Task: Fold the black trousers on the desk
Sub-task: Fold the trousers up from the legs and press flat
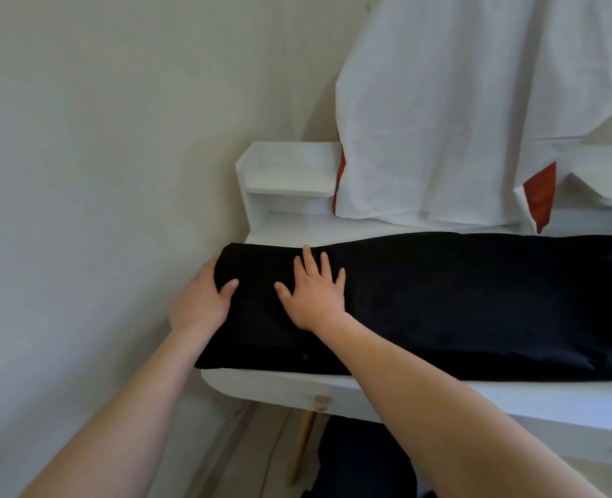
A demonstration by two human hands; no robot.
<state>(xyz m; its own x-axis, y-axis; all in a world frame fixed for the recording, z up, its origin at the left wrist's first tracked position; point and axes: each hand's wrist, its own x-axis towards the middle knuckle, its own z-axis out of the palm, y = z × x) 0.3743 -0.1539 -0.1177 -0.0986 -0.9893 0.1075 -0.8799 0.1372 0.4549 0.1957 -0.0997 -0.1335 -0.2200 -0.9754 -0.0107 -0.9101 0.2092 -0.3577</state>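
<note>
The black trousers [459, 303] lie stretched lengthwise across the white desk [513, 393], running off the right edge of the view. Their left end hangs slightly over the desk's left edge. My left hand [200, 300] grips that left end, thumb on top and fingers tucked under the cloth. My right hand [315, 292] lies flat on the trousers just to the right, fingers spread, pressing the fabric down.
A white cloth [459, 120] with red patches hangs over the back of the desk. A small white shelf unit [283, 177] stands at the back left corner. The wall [99, 156] is close on the left. Drawer knobs [320, 402] stick out of the desk front.
</note>
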